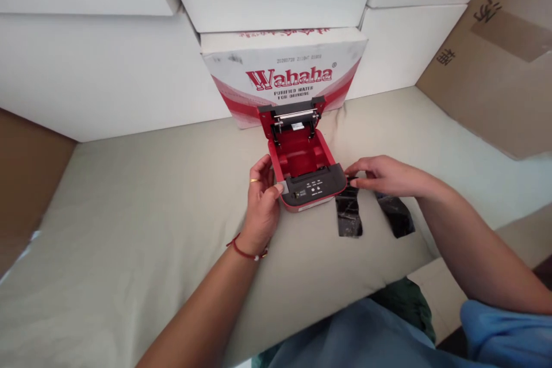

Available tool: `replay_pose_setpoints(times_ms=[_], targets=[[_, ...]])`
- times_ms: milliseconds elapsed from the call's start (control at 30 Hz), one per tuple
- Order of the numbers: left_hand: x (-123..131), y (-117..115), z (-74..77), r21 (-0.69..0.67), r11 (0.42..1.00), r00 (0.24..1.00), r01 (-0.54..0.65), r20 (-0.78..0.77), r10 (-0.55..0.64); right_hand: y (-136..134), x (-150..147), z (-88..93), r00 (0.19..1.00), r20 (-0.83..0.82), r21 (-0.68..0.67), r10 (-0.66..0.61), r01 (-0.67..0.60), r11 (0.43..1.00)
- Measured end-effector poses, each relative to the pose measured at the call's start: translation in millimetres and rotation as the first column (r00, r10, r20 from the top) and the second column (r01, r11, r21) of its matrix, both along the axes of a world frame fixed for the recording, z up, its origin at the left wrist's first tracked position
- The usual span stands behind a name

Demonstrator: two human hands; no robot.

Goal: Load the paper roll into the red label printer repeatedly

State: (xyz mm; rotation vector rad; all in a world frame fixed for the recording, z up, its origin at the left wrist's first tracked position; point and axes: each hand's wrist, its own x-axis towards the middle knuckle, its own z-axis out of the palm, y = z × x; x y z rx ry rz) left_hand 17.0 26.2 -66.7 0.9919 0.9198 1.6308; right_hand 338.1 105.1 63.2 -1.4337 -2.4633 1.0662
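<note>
printer-type device (pixel 304 164) is done in red and black, strips (pixel 348 213) right of it are coloured black, box (pixel 287 72) behind it's red-banded on white

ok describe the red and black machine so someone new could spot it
Find the Wahaha carton at the back. In front of it, touched by the left hand, sits the machine. Unlike the black strips to its right, it has a raised lid and hollow red inside.

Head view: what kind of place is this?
Maybe a storeroom or makeshift workspace: there's a cloth-covered surface, a Wahaha water carton at its back, and printed brown cardboard at the right.
</note>
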Motion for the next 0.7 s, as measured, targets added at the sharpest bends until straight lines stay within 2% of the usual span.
replay_pose_setpoints(times_ms=[100, 167, 300, 400, 467, 567, 700], targets=[[-0.8, -0.7, 1.5, -0.009, 1.0, 1.0, 0.012, 0.008, -0.012, -1.3, 23.1, -8.0, 0.982, -0.004, 0.144, -0.189, 0.188, 0.972], [-0.1, -1.1, 1.7, -0.006, 1.0, 1.0, 0.006, 0.003, -0.006, 0.8, 46.8, -8.0, 0.969, 0.071, 0.191, -0.236, 0.219, 0.957], [3.2, -0.4, -0.9, 0.005, 1.0, 1.0, -0.008, -0.021, 0.008, 2.3, 80.9, -13.4, 0.969, 0.206, 0.139, -0.132, 0.105, 0.985], [4.9, 0.7, -3.7, 0.016, 1.0, 1.0, 0.0, -0.029, 0.0, -1.8, 86.6, -18.6, 0.979, 0.197, 0.134, -0.059, 0.032, 0.99], [5.4, 0.9, -4.7, 0.011, 1.0, 1.0, 0.005, -0.031, -0.005, -7.0, 84.1, -15.5, 0.981, 0.192, 0.134, 0.009, -0.035, 0.99], [6.1, 0.5, -4.9, -0.003, 1.0, 1.0, 0.007, -0.028, -0.007, -16.7, 74.0, 6.4, 0.981, 0.144, 0.159, 0.128, -0.15, 0.976], [7.5, 0.7, -5.0, -0.007, 1.0, 1.0, 0.015, -0.012, -0.015, -21.9, 49.7, 58.7, 0.983, 0.139, 0.356, 0.116, -0.159, 0.921]])
